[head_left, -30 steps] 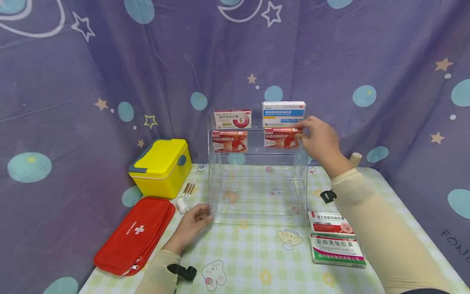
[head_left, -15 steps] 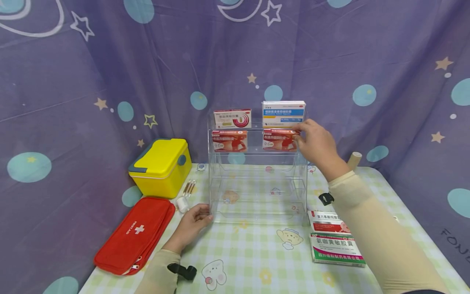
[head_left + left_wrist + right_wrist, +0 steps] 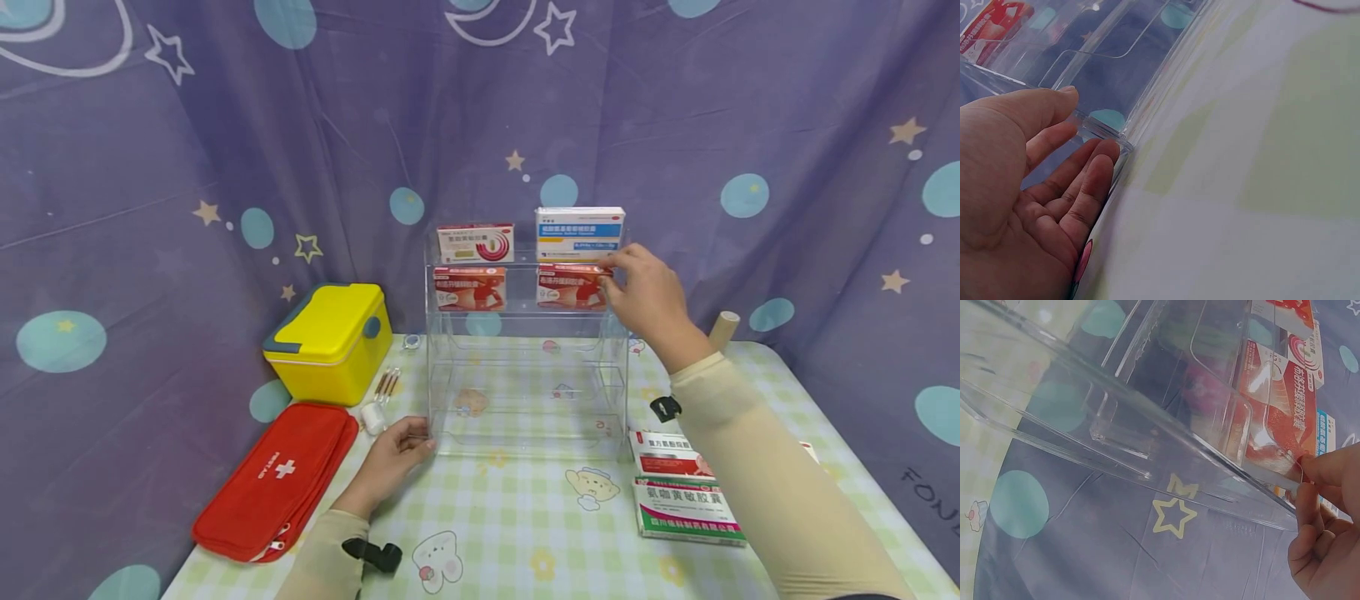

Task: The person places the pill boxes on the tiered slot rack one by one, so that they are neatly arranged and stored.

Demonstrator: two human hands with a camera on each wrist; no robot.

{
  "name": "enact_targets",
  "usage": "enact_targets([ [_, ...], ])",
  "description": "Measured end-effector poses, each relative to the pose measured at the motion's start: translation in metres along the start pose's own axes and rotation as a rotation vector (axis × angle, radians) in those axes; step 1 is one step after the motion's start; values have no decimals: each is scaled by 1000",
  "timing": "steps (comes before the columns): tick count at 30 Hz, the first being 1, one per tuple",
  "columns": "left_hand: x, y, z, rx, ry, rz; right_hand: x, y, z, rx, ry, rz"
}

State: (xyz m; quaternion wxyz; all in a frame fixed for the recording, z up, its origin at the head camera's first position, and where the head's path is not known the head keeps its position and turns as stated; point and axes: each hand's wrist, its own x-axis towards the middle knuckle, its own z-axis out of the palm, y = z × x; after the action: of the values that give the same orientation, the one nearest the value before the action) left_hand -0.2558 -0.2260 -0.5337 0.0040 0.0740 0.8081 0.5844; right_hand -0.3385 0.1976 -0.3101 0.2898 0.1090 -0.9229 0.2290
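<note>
A clear acrylic display rack (image 3: pixel 525 314) stands upright on the table. My right hand (image 3: pixel 651 296) pinches the right end of a red medicine box (image 3: pixel 568 287) on its second tier; the right wrist view shows thumb and bent fingers at that end. A matching red box (image 3: pixel 469 289) sits to the left on this tier. Above them stand a white-and-red box (image 3: pixel 476 243) and a white-and-blue box (image 3: pixel 579 234). Down at the rack's lower left corner, my left hand (image 3: pixel 392 462) touches the edge with relaxed fingers, thumb apart, as the left wrist view shows.
On the left are a yellow case (image 3: pixel 330 346), a red first-aid pouch (image 3: pixel 276 483), a small white roll (image 3: pixel 372 418) and several brown swabs (image 3: pixel 387 385). More medicine boxes (image 3: pixel 688 510) lie at the right, partly under my forearm. A purple curtain (image 3: pixel 360 150) hangs behind.
My right hand has shifted the red box slightly left and down on the second tier, and the box stays put over the last half second. My left hand has not moved.
</note>
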Motion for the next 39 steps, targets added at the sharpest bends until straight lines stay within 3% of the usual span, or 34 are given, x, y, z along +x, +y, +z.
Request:
enact_targets([
  [9, 0, -2, 1, 0, -6, 4, -3, 1, 0, 35, 5, 11],
  [14, 0, -1, 2, 2, -8, 3, -11, 3, -8, 117, 47, 8],
  [20, -1, 2, 2, 13, -5, 0, -42, 16, -36, 184, 127, -6],
  [24, 0, 2, 1, 17, -2, 1, -75, 33, -56, 198, 118, 8],
  [30, 0, 2, 1, 10, 3, 4, -125, 77, -76, 141, 23, 92],
  [39, -2, 4, 0, 15, 1, 12, -186, 177, -81, 51, -293, 238],
])
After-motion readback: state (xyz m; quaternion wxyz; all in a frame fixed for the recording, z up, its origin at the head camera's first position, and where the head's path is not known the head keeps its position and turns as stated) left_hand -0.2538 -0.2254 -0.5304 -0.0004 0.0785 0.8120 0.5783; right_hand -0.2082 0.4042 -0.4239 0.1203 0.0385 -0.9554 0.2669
